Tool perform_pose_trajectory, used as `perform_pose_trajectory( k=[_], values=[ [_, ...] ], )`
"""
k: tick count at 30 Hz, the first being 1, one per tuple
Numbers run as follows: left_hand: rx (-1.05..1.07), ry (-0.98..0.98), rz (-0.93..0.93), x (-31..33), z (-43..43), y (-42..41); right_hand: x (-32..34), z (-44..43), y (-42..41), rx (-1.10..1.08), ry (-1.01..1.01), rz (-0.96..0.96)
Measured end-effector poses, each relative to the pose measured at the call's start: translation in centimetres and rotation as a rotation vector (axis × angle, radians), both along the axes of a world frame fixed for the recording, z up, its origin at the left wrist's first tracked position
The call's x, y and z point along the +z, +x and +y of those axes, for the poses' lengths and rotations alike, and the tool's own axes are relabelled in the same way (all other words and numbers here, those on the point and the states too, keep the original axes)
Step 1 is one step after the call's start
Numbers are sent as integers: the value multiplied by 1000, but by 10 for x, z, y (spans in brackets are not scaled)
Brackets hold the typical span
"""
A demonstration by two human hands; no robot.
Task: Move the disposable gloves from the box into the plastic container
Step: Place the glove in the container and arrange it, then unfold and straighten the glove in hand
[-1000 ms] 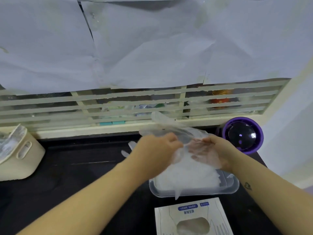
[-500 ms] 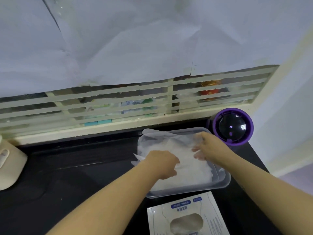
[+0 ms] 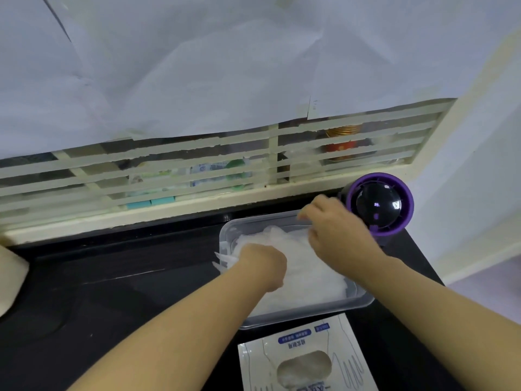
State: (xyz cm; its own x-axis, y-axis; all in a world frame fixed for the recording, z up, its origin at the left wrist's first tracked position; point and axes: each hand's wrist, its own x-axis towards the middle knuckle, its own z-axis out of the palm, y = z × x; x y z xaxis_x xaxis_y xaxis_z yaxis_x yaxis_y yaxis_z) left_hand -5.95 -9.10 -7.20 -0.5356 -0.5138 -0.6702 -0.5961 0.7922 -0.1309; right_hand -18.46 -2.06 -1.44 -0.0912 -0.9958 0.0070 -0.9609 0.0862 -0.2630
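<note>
A clear plastic container (image 3: 310, 316) sits on the dark counter, filled with a heap of thin translucent disposable gloves (image 3: 307, 275). My left hand (image 3: 262, 263) is at the heap's left side, its fingers curled down into the gloves, and a few glove fingers stick out over the rim beside it. My right hand (image 3: 335, 230) lies over the far right part of the heap, fingers stretched toward the far rim. The white glove box (image 3: 307, 359) lies flat just in front of the container, with more gloves showing through its oval opening.
A purple and black round device (image 3: 379, 204) stands right behind the container, close to my right hand. A beige basket (image 3: 11, 277) sits at the counter's left edge. A taped, paper-covered window runs along the back. The dark counter (image 3: 127, 292) stretches left.
Both hands held a glove up above the container, then came down into it. The glove now lies on the heap, and my right hand has shifted toward the far rim.
</note>
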Motion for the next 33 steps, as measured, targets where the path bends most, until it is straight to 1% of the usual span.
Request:
perform_pose_trajectory(
  k=[1, 2, 4, 5, 8, 10, 11, 17, 20, 21, 23, 25, 27, 30, 31, 33],
  values=[
    [7, -3, 31, 2, 1, 0, -7, 0, 6, 46, 85, -54],
    [17, -10, 54, 4, 3, 0, -17, 0, 11, 76, 212, -78],
    [42, -25, 101, 0, 1, 0, -40, -2, 15, 108, 418, -47],
    [48, -18, 128, -1, 0, 2, -49, -2, 15, 114, 468, -22],
    [131, 68, 183, -3, -3, 7, -67, 0, 7, 122, 550, 4],
    [266, 149, 196, -8, -6, 9, -71, 1, 3, 138, 602, 11],
    [322, 155, 201, -11, -8, 9, -73, 1, 2, 143, 620, 17],
    [349, 77, 178, -13, -12, 5, -85, -1, 8, 99, 713, 12],
    [357, 199, 211, 5, -13, 9, -78, 1, 8, 83, 716, 34],
    [357, 241, 262, 20, -14, 14, -71, 2, 6, 80, 700, 28],
    [403, 288, 439, 54, -17, 28, -53, 0, 1, 59, 607, -42],
    [532, 338, 663, 85, -18, 44, -28, 0, -3, 57, 473, -179],
    [677, 384, 929, 107, -17, 61, -4, 1, -6, 52, 377, -365],
    [983, 634, 1366, 120, -20, 68, 23, 8, 0, 8, 334, -791],
    [1080, 747, 1464, 124, -18, 70, 29, 12, 4, -8, 323, -906],
    [1170, 940, 1576, 125, -16, 71, 37, 18, 15, -22, 291, -1050]
  ],
)
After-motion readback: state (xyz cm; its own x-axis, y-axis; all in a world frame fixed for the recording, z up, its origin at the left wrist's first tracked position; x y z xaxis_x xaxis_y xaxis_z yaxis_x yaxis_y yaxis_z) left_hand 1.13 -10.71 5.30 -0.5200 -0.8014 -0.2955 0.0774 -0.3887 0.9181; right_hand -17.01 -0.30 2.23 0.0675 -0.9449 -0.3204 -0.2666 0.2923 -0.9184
